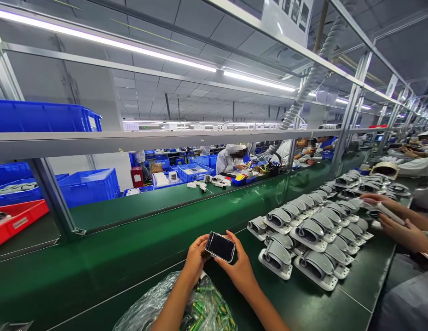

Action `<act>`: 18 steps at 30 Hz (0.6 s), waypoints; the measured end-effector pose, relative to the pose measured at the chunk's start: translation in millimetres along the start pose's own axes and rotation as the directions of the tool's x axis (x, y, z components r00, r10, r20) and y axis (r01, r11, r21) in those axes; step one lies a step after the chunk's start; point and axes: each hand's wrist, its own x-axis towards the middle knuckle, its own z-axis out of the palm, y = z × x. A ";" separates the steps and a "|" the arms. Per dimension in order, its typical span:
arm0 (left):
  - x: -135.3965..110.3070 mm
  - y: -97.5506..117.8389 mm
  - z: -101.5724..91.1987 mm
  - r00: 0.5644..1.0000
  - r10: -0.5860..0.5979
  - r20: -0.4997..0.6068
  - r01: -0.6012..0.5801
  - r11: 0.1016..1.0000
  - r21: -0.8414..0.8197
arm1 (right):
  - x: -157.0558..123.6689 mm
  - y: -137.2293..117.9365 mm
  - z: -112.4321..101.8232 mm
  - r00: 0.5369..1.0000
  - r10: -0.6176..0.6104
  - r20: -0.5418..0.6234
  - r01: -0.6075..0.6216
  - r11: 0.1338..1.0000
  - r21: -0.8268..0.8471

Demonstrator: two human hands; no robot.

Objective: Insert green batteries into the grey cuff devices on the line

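Note:
Between my two hands is a small phone-like device (220, 247) with a white frame, rounded corners and a dark screen, tilted towards me. My left hand (197, 253) grips its left end. On the right end, the thumb and fingers of my right hand (240, 264) close round the edge. Below my forearms lies a clear plastic bag (155, 294) full of small green and yellow parts (207, 305), partly hidden by my left arm. To the right, rows of grey curved cuff-like pieces on white bases (315, 230) cover the bench.
A green conveyor belt (113, 250) runs across in front of me. At the right, a co-worker's hands (402, 220) hold a white and grey piece. A red bin (19, 223) and blue crates (89, 188) stand left. A metal rail (165, 141) crosses ahead.

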 end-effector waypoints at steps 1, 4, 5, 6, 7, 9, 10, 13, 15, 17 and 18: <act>-0.4 0.4 0.1 1.000 0.009 0.003 -0.009 1.000 0.005 | 0.0 -0.6 -0.4 1.000 0.003 -0.003 -0.003 1.000 -0.002; -1.7 -1.2 1.0 0.999 0.052 0.007 -0.053 0.998 0.029 | -2.1 -4.9 -2.7 1.000 0.008 -0.007 -0.008 1.000 -0.001; -1.8 -2.1 1.5 0.998 0.064 0.007 -0.064 0.997 0.041 | -2.9 -6.8 -3.4 1.000 0.013 -0.001 -0.013 1.000 0.017; -1.9 -2.7 1.9 0.998 0.070 0.009 -0.070 0.996 0.049 | -3.3 -8.8 -3.8 1.000 0.020 0.007 -0.020 0.999 0.043; -1.9 -2.6 2.1 0.998 0.068 0.013 -0.069 0.996 0.049 | -2.9 -10.6 -4.0 0.999 0.028 0.018 -0.029 0.997 0.075; -3.0 0.5 2.0 0.999 0.043 0.021 -0.043 0.999 0.019 | 0.1 -13.6 -3.5 0.999 0.035 0.020 -0.038 0.990 0.135; -4.8 3.5 2.1 0.999 0.022 0.023 -0.022 1.000 -0.008 | 2.1 -15.1 -3.1 0.999 0.032 -0.001 -0.031 0.986 0.161; -17.3 16.1 7.9 0.998 -0.058 0.035 0.060 0.997 -0.048 | 2.7 -21.9 -2.6 0.997 0.054 -0.060 -0.033 0.953 0.301; -25.9 24.3 19.6 0.993 -0.114 -0.007 0.114 0.993 0.011 | -1.4 -27.5 -0.9 0.997 0.076 0.023 -0.078 0.883 0.464; -25.9 29.4 39.1 0.975 -0.070 -0.213 0.105 0.982 0.158 | 0.9 -28.1 4.5 0.991 0.049 0.123 -0.111 0.809 0.577; -22.5 30.0 51.8 0.932 0.061 -0.356 0.032 0.968 0.249 | 7.0 -24.9 6.8 0.996 0.069 0.064 -0.093 0.820 0.565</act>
